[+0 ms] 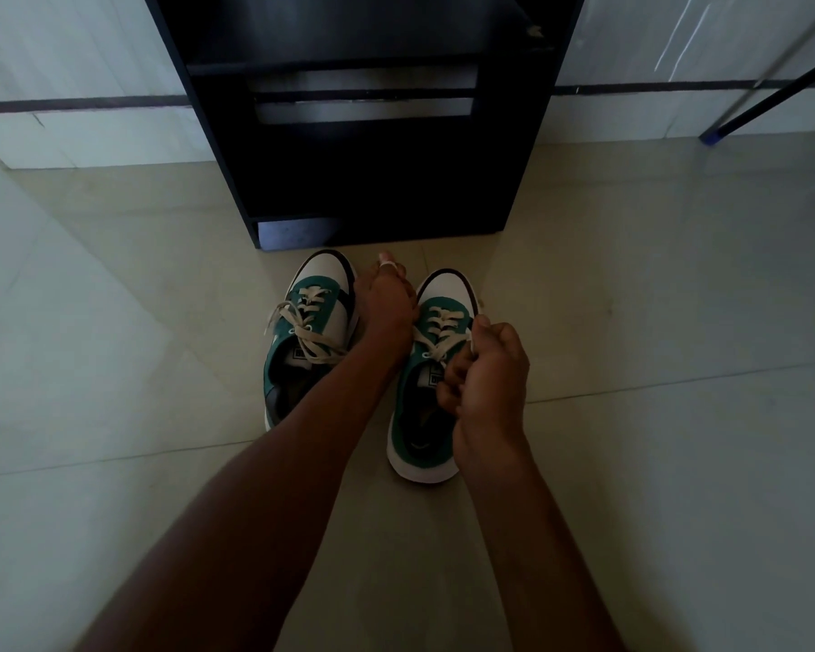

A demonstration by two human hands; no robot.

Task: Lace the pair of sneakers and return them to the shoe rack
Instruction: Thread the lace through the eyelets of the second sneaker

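Observation:
Two green and white sneakers stand side by side on the floor, toes toward the rack. The left sneaker (304, 331) has cream laces crossed and lying loose over its tongue. The right sneaker (431, 369) has its lace (441, 341) pulled out to both sides. My left hand (387, 298) sits between the shoes, fist closed with a lace end wrapped over a finger. My right hand (488, 374) is closed on the other lace end, over the right side of that shoe. The black shoe rack (372, 181) stands just beyond the toes, its lower shelf dark.
Pale floor tiles (655, 322) spread all around the shoes. A tiled wall (90, 63) rises behind the rack. A thin dark pole with a blue tip (768, 101) leans at the upper right.

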